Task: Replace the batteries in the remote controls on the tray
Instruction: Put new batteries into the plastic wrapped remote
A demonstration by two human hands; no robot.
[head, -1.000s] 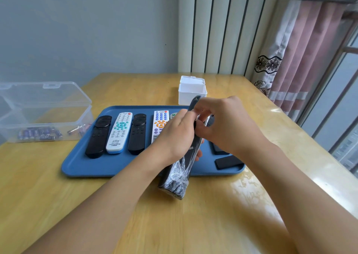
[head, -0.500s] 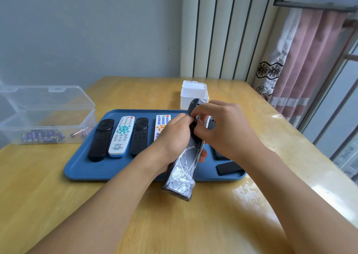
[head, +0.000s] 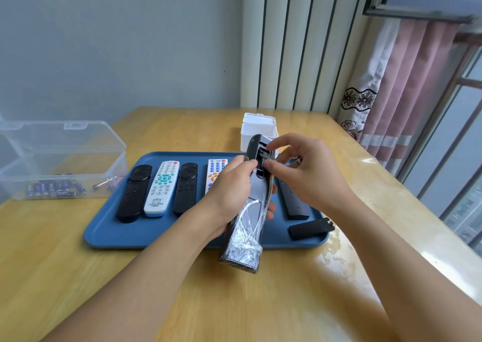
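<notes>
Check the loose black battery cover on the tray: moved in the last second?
No. The battery cover lies in the same spot at the tray's near right corner, beside the black remote; only the camera shifted.

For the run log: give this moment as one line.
step: battery swap | left hand: grips wrapped remote | right hand: fingers at battery in open compartment | cover: off, on tray

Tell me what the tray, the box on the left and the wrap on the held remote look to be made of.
Tray: likely matte blue plastic, with a moulded rim. Box: clear hard plastic; batteries show through. Wrap: thin clear film, crinkled and shiny, probably cling film.
</notes>
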